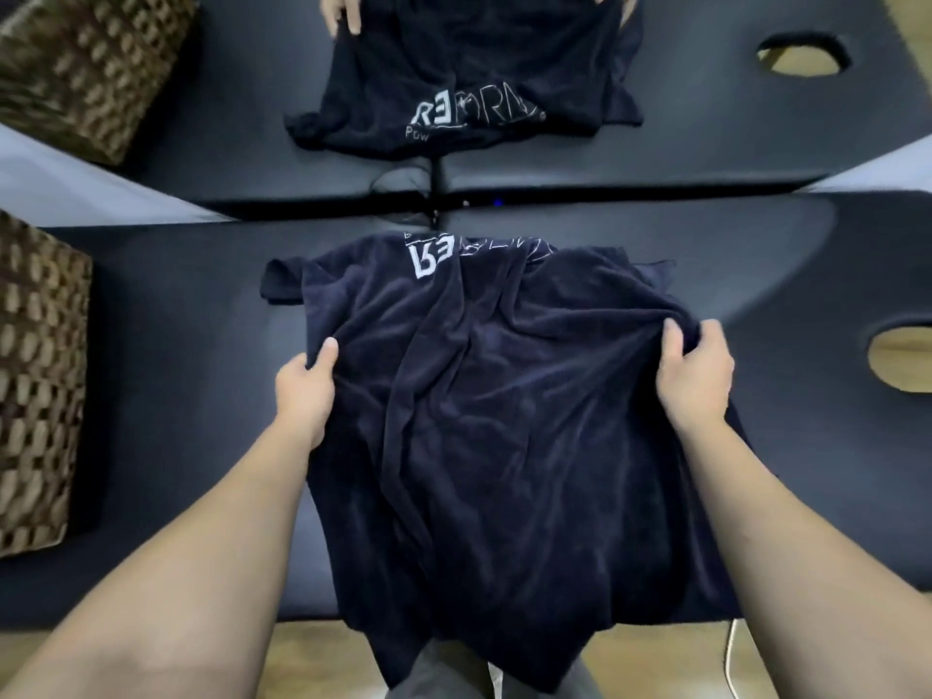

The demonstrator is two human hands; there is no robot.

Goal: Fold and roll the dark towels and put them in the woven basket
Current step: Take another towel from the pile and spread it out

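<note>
A dark navy towel (494, 406) with white lettering at its far edge lies spread and wrinkled on the dark padded table (176, 345); its near end hangs over the table's front edge. My left hand (307, 391) grips the towel's left side. My right hand (698, 375) pinches a bunched fold on its right side. The woven basket (35, 385) stands at the left edge of the table, apart from the towel.
A mirror at the back repeats the scene: the towel's reflection (464, 83), the basket's reflection (85, 68) and the reflected hands. An oval face hole (903, 360) opens in the table at the right. A white cable (731, 658) lies on the wooden floor below.
</note>
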